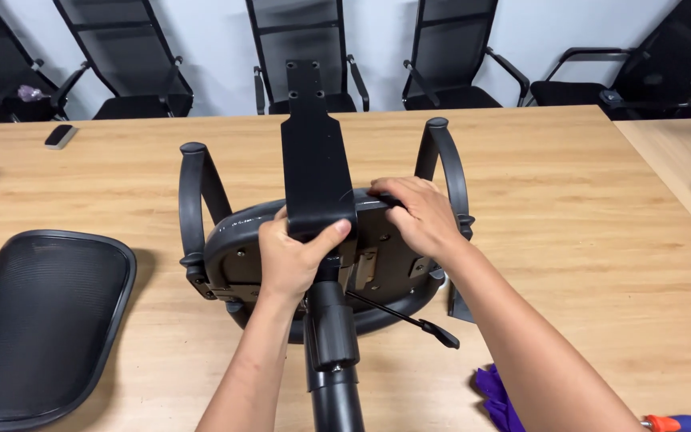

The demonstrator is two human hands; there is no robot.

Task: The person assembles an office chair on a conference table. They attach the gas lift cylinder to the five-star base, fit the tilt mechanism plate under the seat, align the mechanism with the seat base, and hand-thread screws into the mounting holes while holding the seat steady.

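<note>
Gas cylinder [332,336], both hands on backrest bracket [313,152].

Light wood-grain table [569,208], smooth, faintly satin. Upturned chair seat base [233,248] in glossy black plastic, catching highlights. Matt black backrest bracket [313,160], flat, smooth. Armrests [193,200] of dull black plastic. Gas-lift cylinder [332,336] in semi-gloss black metal. Mesh backrest [37,320]: woven black fabric, plastic rim. Purple cloth [496,396], soft and creased.
</note>
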